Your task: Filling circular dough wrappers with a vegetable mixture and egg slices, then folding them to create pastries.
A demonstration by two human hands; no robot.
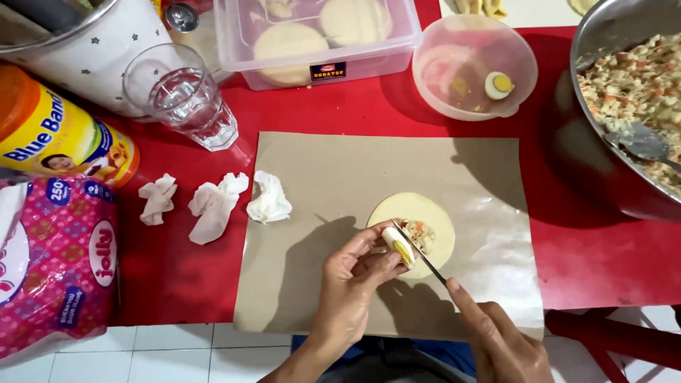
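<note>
- Now: left hand (355,273) pinches boiled-egg piece (399,245) over dough round (415,234) w/ filling.
- Right hand (500,340) closed on knife (420,254); blade at yolk.
- Best slice slowly, fingertips clear of edge.

A wedge of boiled egg (399,245) — white outside, yellow yolk showing — sits at the 8 o'clock edge of a pale round dough disc (433,216), a thin knife (420,254) slanting across it from 10 to 4 o'clock. The disc lies flat on brown paper — a small mound of chopped filling (421,232) with orange bits sits near its centre.
</note>
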